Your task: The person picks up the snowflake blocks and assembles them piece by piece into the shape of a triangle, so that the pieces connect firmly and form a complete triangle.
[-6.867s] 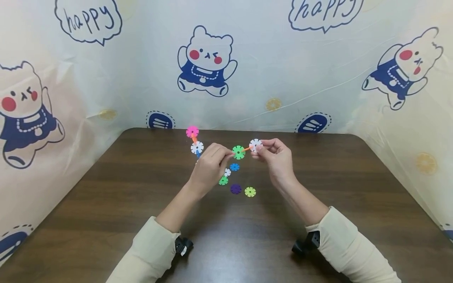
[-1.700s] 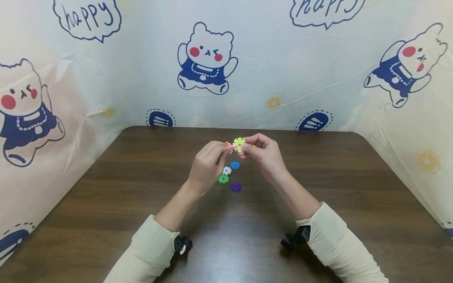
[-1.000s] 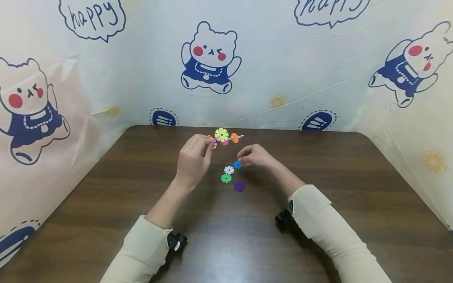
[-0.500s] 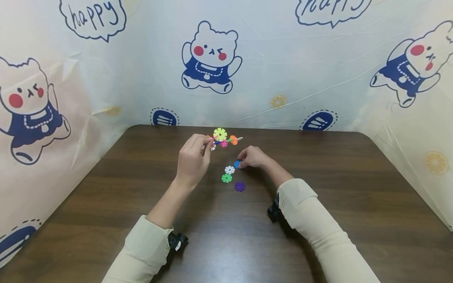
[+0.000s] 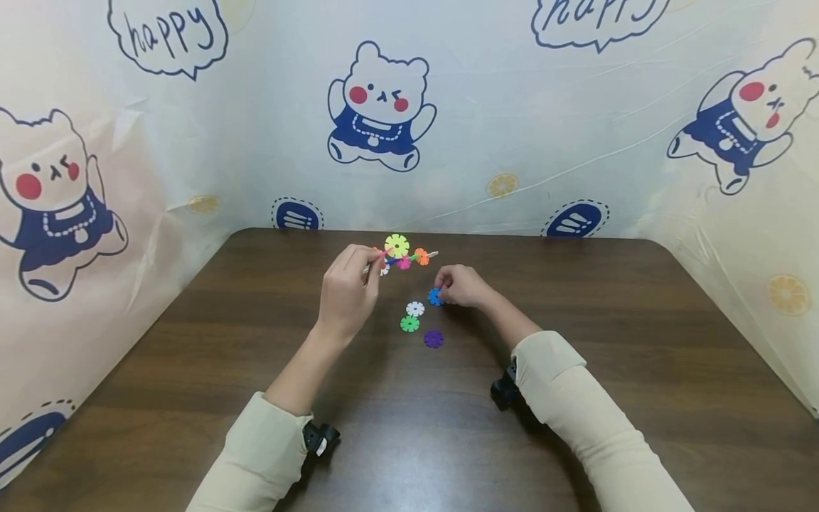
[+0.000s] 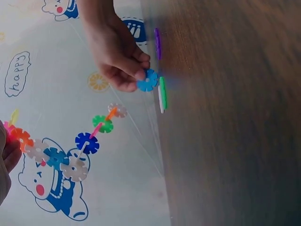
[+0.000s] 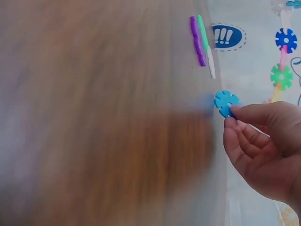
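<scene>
Between thumb and fingers, my left hand holds one end of a chain of slotted snowflake discs, held up over the far part of the table. A yellow disc stands out beside these fingers in the head view. In the left wrist view the chain runs on through an orange disc, a dark blue disc and a green disc to a white disc. My right hand pinches a single blue snowflake disc by its edge, upright just above the tabletop.
On the brown table lie a white disc and a green disc, close together, with a purple disc nearer the front. A printed cloth rises behind the table's far edge.
The yellow disc has left the table and is now on the chain. My right hand has let go of the chain, reached down and lifted the blue disc. My left hand has shifted left.
</scene>
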Demonstrator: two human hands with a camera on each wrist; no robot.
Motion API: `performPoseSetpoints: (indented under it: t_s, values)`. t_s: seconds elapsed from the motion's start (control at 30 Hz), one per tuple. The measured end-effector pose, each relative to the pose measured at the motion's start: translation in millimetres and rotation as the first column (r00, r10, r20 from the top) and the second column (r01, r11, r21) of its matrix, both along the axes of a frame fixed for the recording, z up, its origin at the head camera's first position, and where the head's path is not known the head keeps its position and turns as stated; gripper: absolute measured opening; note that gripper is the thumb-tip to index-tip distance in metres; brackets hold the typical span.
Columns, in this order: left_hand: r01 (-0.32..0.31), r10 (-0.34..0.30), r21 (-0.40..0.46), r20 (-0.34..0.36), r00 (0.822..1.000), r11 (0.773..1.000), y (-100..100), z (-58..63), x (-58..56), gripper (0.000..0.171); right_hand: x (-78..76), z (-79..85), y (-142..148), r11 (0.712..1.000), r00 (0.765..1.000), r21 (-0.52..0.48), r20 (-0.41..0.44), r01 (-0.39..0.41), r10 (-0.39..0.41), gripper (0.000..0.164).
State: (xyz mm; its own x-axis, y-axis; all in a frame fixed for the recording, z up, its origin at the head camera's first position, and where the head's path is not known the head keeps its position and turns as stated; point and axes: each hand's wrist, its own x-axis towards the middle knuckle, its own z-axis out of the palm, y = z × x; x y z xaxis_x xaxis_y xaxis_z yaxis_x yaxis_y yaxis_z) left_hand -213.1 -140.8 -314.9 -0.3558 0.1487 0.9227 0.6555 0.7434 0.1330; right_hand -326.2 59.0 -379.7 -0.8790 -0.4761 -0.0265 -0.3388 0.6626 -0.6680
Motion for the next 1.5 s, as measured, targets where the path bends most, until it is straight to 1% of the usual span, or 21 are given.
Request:
performPoseSetpoints:
  t_s: [0.1, 0.2, 0.37, 0.47, 0.53, 0.6, 0.7, 0.8, 0.83, 0.9, 1.1, 1.17, 1.23, 1.3, 1.4, 1.5]
  values:
    - [-0.002, 0.002, 0.002, -0.004, 1.0, 1.0, 0.3, 0.1, 0.6, 0.01, 5.1, 3.1, 7.3, 0.998, 1.0, -0.059, 0.018, 0.014, -0.013, 0.007]
    - [0.001, -0.001, 0.0, 0.007, 1.0, 1.0, 0.7, 0.5, 1.7, 0.01, 9.3, 6.9, 15.1, 0.994, 0.999, -0.106, 0.009, 0.031, -0.031, 0.006]
    - [0.023, -0.023, -0.006, 0.016, 1.0, 1.0, 1.6, 0.7, 2.6, 0.01, 21.7, 21.1, 27.3, 0.981, 0.995, -0.185, -0.064, 0.064, -0.077, 0.004]
    - [0.04, -0.04, -0.012, 0.028, 0.999, 0.999, 2.2, 0.4, 3.0, 0.012, 30.7, 32.0, 33.3, 0.962, 0.986, -0.258, -0.114, 0.086, -0.119, 0.006]
    - [0.05, -0.049, -0.024, 0.038, 0.998, 0.998, 2.7, -0.4, 2.5, 0.012, 36.4, 38.9, 37.1, 0.941, 0.98, -0.325, -0.136, 0.094, -0.145, 0.007]
    - [0.065, -0.063, -0.032, 0.048, 0.997, 0.997, 3.8, -0.9, 2.4, 0.012, 43.2, 46.1, 40.2, 0.911, 0.975, -0.402, -0.149, 0.093, -0.166, 0.009]
    - [0.091, -0.089, -0.046, 0.056, 0.994, 0.995, 6.4, -1.8, 2.7, 0.01, 54.2, 56.6, 43.3, 0.844, 0.973, -0.529, -0.136, 0.087, -0.185, 0.013]
    - [0.117, -0.113, -0.056, 0.061, 0.992, 0.992, 9.9, -1.7, 4.6, 0.011, 64.5, 64.6, 43.9, 0.785, 0.974, -0.616, -0.132, 0.066, -0.185, 0.016]
    - [0.125, -0.121, -0.057, 0.065, 0.991, 0.991, 11.0, -1.8, 5.1, 0.012, 67.4, 66.5, 43.7, 0.769, 0.974, -0.637, -0.134, 0.056, -0.182, 0.017]
    - [0.141, -0.137, -0.057, 0.075, 0.988, 0.988, 13.0, -1.3, 6.5, 0.013, 72.5, 69.4, 42.7, 0.749, 0.974, -0.662, -0.148, 0.03, -0.17, 0.016]
    - [0.19, -0.183, -0.055, 0.109, 0.977, 0.98, 17.4, 2.2, 11.6, 0.017, 83.7, 74.4, 39.5, 0.701, 0.974, -0.711, -0.193, -0.055, -0.12, 0.015]
    - [0.2, -0.193, -0.054, 0.118, 0.974, 0.978, 18.5, 2.9, 12.8, 0.017, 86.4, 75.3, 39.3, 0.688, 0.974, -0.722, -0.199, -0.073, -0.106, 0.015]
    - [0.211, -0.203, -0.049, 0.127, 0.971, 0.976, 19.5, 3.4, 13.7, 0.016, 88.4, 75.7, 39.5, 0.682, 0.974, -0.726, -0.205, -0.084, -0.098, 0.014]
    - [0.22, -0.214, -0.038, 0.13, 0.968, 0.975, 20.3, 3.6, 14.1, 0.016, 89.7, 75.9, 39.7, 0.683, 0.974, -0.725, -0.206, -0.087, -0.095, 0.014]
    - [0.237, -0.233, -0.017, 0.129, 0.964, 0.971, 21.3, 3.7, 14.2, 0.015, 90.7, 75.4, 40.3, 0.695, 0.973, -0.714, -0.212, -0.09, -0.092, 0.013]
    - [0.256, -0.254, 0.003, 0.132, 0.958, 0.967, 22.4, 4.3, 15.0, 0.014, 90.9, 74.7, 40.3, 0.695, 0.971, -0.712, -0.223, -0.104, -0.082, 0.013]
